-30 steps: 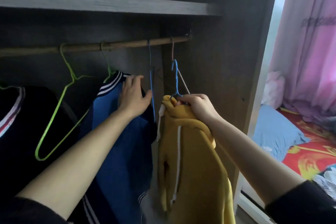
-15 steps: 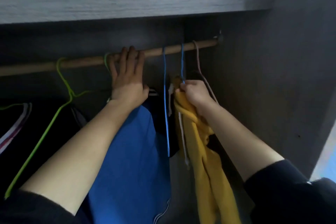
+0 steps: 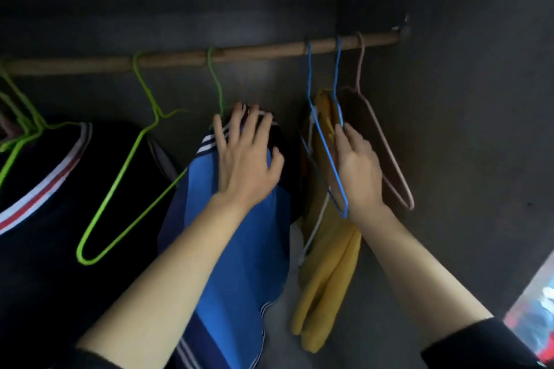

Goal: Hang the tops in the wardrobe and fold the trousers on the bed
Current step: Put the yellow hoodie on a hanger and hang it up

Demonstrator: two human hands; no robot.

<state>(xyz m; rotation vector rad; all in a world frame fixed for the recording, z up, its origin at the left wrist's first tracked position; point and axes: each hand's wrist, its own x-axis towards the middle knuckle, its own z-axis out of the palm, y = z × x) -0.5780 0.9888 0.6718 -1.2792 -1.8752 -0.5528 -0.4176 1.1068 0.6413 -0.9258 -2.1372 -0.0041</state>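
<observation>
Seemingly hung already, the mustard-yellow fabric top (image 3: 326, 249) dangles, bunched, from a thin blue wire hanger (image 3: 337, 75) on the brown wooden rail (image 3: 254, 52). The right hand (image 3: 358, 168) lies against that hanger's neck with fingers nearly straight; its thumb is hidden, so I cannot tell whether it pinches. The left hand (image 3: 244, 165) presses flat, fingers spread, on the blue striped-collar top (image 3: 239, 263). Gathered so narrowly, the yellow top may slide off 1 shoulder once released. A 2nd, empty blue wire hanger (image 3: 322, 141) crosses the right hand and could snag; an empty pink wire hanger (image 3: 389, 165) crowds the far side.
</observation>
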